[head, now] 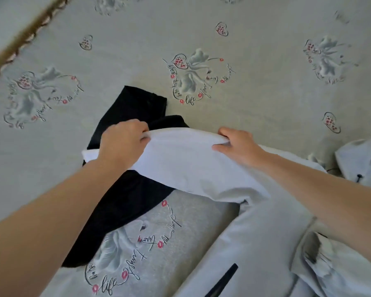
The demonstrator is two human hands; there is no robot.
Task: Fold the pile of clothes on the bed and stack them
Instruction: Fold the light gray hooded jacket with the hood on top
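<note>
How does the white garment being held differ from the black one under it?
The white garment is pale and lifted along its far edge, gripped by the left hand and the right hand; the black garment is dark and lies on the bed sheet, touched by neither hand. The white one lies on top and partly covers the black one beneath. Both rest on the same printed sheet, and neither is neatly folded yet.

A grey bedsheet (255,108) printed with swans, hearts and cursive lettering is covering the bed, while a brown scalloped trim (19,41) is running diagonally across the upper left corner.
</note>
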